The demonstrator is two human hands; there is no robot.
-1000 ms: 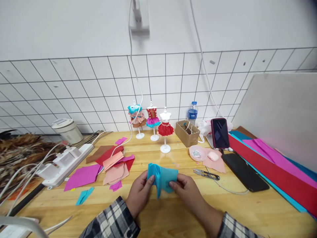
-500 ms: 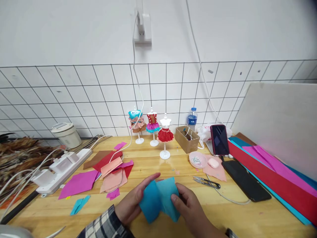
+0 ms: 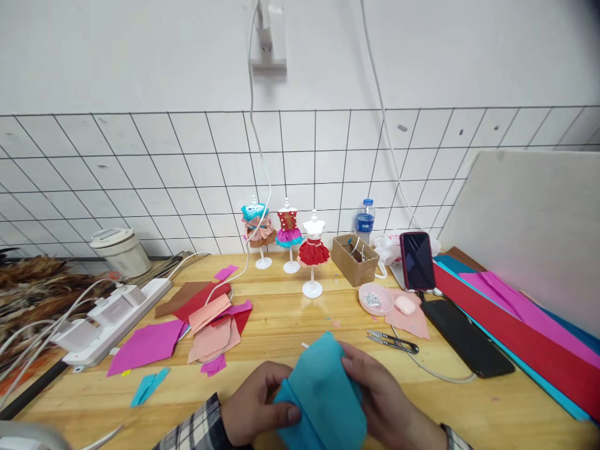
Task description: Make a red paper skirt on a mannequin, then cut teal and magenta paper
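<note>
A piece of turquoise crepe paper [image 3: 325, 390], folded over in layers, is held between my two hands above the front of the table. My left hand [image 3: 260, 400] pinches its lower left side, thumb lying on top. At the right edge, my right hand [image 3: 379, 390] grips the paper with the fingers partly hidden behind it. Beyond the hands stands a small white dress form [image 3: 313, 228] wearing a red ruffled skirt [image 3: 314, 252]. Two more dress forms in coloured paper outfits, one with a red bodice [image 3: 287, 220], one with a turquoise top [image 3: 254, 212], stand to its left.
Thread snips [image 3: 392, 341] lie right of my hands, near a pink dish [image 3: 375, 299] of small beads and a black phone [image 3: 469, 337]. Coloured paper scraps [image 3: 145, 347] and a power strip [image 3: 117, 322] are left. A cardboard box [image 3: 355, 259] stands behind.
The turquoise paper has been turned and opened out to a larger face. My left hand went from stretched fingers to a pinch on it. The view has shifted slightly.
</note>
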